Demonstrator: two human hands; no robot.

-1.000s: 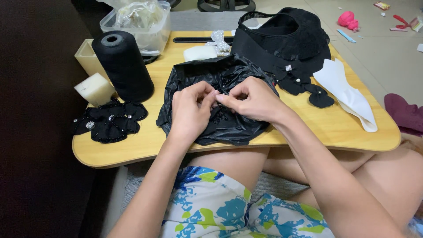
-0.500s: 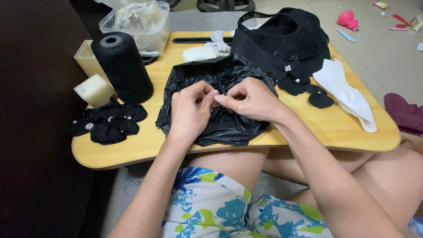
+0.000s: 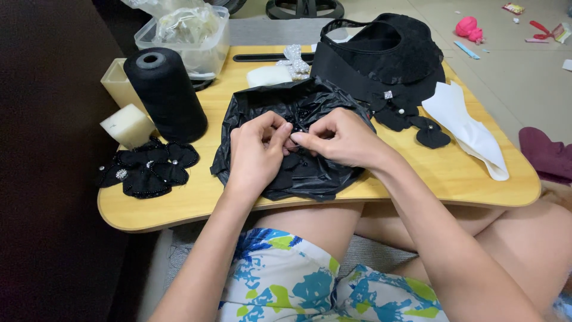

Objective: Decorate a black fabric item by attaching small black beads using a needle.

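Both hands' grip [image 3: 293, 134] meets over black plastic bag [image 3: 310, 101], fingertips pinching

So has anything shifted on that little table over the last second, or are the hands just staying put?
Hardly anything. The left hand and right hand stay pinched together over the black plastic bag, with no visible new grip or release. The black thread cone, the black fabric flowers and the white cloth lie as before.
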